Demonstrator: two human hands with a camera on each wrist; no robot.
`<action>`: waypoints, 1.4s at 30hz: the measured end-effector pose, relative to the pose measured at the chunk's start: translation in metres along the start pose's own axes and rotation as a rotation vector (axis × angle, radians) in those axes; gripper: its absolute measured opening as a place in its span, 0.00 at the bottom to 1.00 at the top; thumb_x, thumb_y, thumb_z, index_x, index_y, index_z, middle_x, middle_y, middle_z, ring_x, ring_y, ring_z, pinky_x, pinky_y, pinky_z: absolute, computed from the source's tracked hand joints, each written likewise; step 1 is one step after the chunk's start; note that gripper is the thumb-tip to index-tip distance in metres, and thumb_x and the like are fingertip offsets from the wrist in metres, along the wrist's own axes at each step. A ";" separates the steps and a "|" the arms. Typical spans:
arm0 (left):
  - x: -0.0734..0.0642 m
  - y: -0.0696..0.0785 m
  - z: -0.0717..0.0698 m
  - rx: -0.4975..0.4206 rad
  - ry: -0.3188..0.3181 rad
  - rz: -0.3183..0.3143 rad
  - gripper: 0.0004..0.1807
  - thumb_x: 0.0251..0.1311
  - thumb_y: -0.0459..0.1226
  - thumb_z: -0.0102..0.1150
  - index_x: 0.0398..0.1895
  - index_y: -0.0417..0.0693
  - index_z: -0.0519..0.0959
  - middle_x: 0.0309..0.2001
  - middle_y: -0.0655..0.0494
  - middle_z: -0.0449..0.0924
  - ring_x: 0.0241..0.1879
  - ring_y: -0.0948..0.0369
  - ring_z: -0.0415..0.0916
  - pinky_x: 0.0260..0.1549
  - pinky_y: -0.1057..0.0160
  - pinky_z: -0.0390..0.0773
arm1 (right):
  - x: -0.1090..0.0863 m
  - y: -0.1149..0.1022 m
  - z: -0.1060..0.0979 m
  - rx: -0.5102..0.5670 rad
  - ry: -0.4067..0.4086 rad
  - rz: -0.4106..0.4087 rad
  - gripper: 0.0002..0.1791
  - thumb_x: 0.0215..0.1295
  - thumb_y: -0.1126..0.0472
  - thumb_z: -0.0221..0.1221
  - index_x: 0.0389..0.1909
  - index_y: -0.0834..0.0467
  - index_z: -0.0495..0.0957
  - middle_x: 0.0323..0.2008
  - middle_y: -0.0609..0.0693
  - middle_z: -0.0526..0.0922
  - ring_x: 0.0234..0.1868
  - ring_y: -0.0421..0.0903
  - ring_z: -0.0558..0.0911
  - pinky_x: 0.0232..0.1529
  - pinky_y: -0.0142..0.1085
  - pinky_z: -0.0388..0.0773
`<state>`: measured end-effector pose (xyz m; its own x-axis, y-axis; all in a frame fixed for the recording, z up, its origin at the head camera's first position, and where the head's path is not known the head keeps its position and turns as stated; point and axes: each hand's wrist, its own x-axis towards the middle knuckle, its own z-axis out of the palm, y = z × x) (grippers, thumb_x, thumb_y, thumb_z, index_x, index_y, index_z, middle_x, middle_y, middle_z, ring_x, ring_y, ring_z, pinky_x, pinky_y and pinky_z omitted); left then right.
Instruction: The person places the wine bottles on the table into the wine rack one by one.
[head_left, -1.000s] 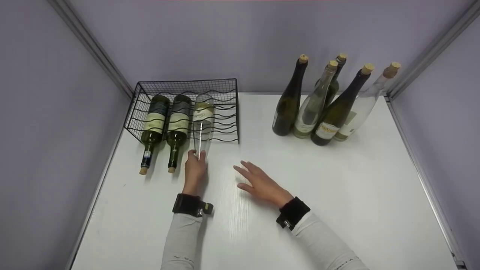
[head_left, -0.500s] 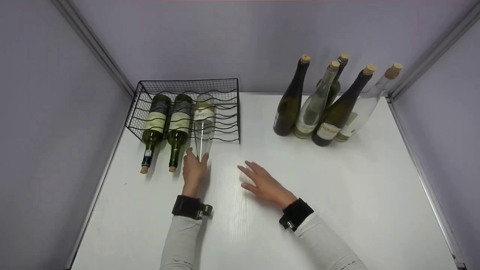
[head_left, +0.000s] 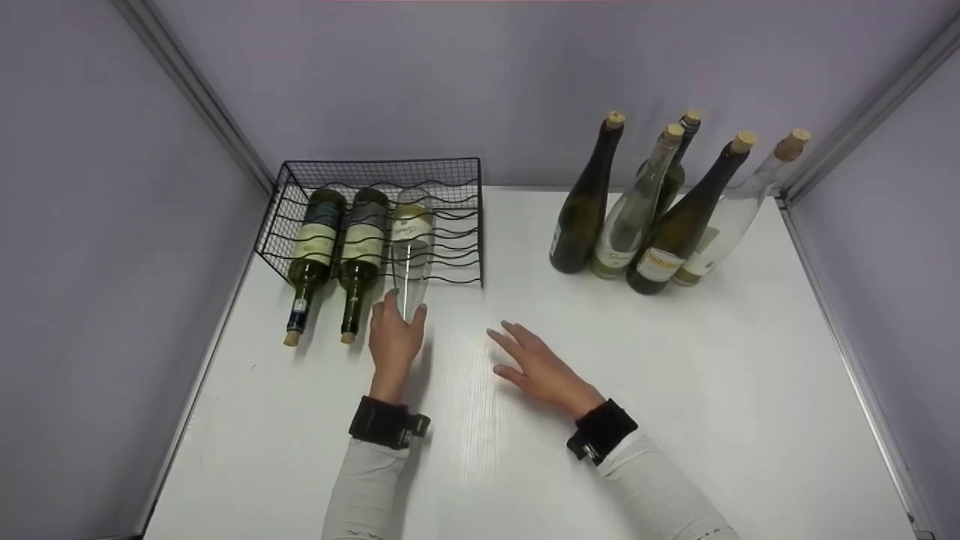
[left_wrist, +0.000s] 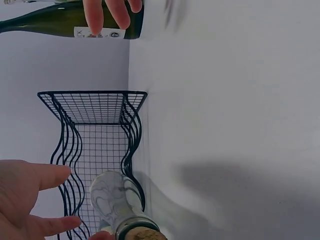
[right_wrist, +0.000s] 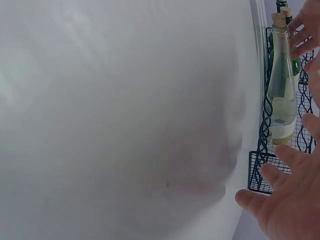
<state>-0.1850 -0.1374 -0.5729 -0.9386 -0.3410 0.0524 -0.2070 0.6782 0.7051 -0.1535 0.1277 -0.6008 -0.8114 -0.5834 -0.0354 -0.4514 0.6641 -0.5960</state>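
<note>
A clear corked wine bottle (head_left: 412, 231) lies in the third slot of the black wire rack (head_left: 481, 225), its neck pointing toward me. My left hand (head_left: 394, 341) is over that neck, thumb and fingers spread. In the left wrist view the fingers stand apart beside the cork (left_wrist: 144, 234), straight rather than curled round the glass; whether one fingertip touches it I cannot tell. My right hand (head_left: 549, 376) hovers over the table to the right with loosely spread fingers, holding nothing. Two green bottles, one at far left (head_left: 315, 241) and one beside it (head_left: 364, 240), lie in the rack too.
Several corked bottles stand upright in a group at the back right, among them a dark bottle (head_left: 579, 214) and a clear bottle (head_left: 624, 225). Grey walls (head_left: 480, 82) enclose the white table (head_left: 480, 465) at the back and sides.
The left fingers have loosened from the bottle's neck and spread apart. My right hand has shifted slightly to the right. The clear bottle stays in its slot.
</note>
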 end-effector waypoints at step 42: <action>-0.037 0.044 0.052 -0.306 -0.428 0.172 0.37 0.72 0.61 0.39 0.74 0.48 0.61 0.71 0.45 0.62 0.70 0.48 0.57 0.67 0.49 0.57 | -0.040 0.062 -0.047 0.145 0.179 0.230 0.39 0.75 0.42 0.49 0.79 0.50 0.47 0.76 0.59 0.47 0.76 0.56 0.46 0.72 0.52 0.46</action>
<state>-0.1741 -0.0615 -0.5807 -0.9934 0.0963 -0.0618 -0.0108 0.4590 0.8884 -0.1669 0.2141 -0.5991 -0.9442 -0.3258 -0.0486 -0.2014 0.6877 -0.6975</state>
